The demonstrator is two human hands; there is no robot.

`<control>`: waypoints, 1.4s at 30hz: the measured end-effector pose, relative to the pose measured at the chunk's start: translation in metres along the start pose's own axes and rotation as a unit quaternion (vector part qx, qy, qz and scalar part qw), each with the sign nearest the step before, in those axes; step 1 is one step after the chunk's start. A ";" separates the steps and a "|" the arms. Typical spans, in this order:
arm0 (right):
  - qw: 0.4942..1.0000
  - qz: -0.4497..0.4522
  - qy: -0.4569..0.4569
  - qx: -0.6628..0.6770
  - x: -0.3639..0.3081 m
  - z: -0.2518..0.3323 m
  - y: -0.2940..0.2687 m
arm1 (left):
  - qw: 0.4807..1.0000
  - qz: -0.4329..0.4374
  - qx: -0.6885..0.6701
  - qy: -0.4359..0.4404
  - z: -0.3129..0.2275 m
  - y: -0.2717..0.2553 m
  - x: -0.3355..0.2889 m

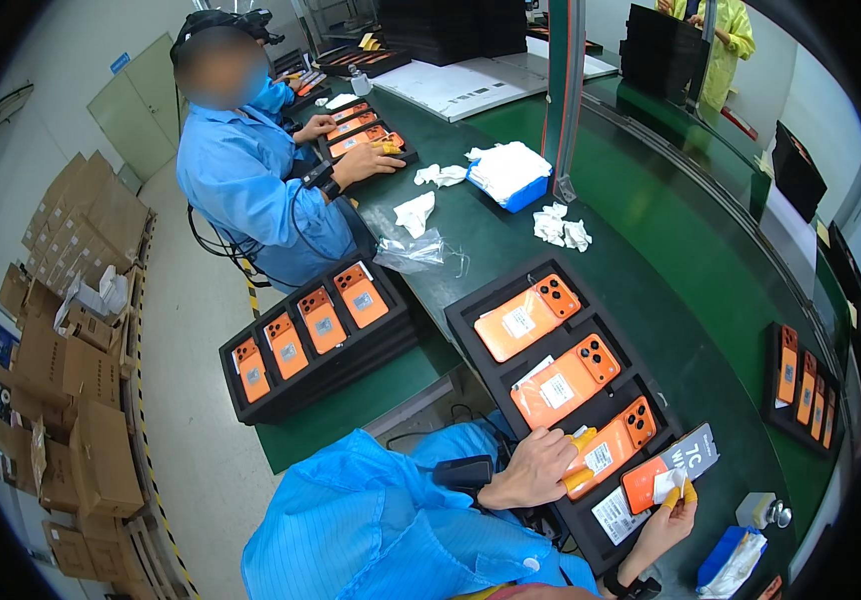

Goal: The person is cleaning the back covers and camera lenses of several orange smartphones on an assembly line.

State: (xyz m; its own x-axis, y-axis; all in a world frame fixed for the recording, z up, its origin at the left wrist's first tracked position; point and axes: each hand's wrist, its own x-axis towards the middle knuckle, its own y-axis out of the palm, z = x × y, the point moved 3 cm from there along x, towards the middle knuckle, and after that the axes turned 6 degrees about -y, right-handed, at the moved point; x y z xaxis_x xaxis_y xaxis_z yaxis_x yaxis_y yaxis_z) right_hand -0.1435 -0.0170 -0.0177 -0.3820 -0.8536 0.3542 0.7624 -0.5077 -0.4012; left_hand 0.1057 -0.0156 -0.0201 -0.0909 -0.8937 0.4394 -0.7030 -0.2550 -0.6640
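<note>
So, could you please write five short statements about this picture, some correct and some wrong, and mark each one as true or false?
1. The right hand holds a white wipe against an orange phone. True.

2. The left hand touches no phone. False: it is on another phone, in the near tray.

3. The person at the upper left wears a yellow coat. False: that coat is blue.

4. Four orange phones lie in the black tray to the left. True.

5. The blue pack at the top has no wipes beside it. False: crumpled wipes lie near it on both sides.
</note>
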 end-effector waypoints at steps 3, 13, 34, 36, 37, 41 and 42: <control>1.000 -0.005 -0.007 -0.030 -0.002 0.006 0.000 | 1.000 -0.003 0.000 -0.007 -0.001 -0.001 -0.003; 0.999 0.002 -0.001 -0.032 -0.010 -0.005 -0.019 | 1.000 -0.004 -0.004 0.029 -0.013 -0.004 0.002; 0.791 -0.141 -0.194 -0.563 0.102 -0.015 -0.153 | 0.984 0.119 -0.076 -0.108 -0.014 -0.026 0.022; 0.785 -0.139 -0.176 -0.577 0.100 -0.006 -0.150 | 0.999 0.028 -0.041 -0.020 -0.024 -0.040 0.032; 0.782 -0.140 -0.160 -0.585 0.099 -0.004 -0.154 | 0.999 0.018 -0.036 -0.017 -0.026 -0.041 0.036; 0.817 -0.142 -0.146 -0.540 0.104 -0.003 -0.147 | 0.997 -0.007 0.071 0.038 -0.029 -0.025 0.047; 0.829 -0.147 -0.168 -0.513 0.103 0.000 -0.142 | 0.996 0.009 0.083 0.038 -0.024 -0.015 0.044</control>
State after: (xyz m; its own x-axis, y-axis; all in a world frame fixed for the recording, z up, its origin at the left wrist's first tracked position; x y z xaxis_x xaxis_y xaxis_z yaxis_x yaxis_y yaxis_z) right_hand -0.2913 -0.0331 0.0755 -0.1742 -0.6818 0.7105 -0.2493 -0.6675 -0.7016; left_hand 0.0955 -0.0420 0.0237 -0.1609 -0.8696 0.4668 -0.5742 -0.3022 -0.7609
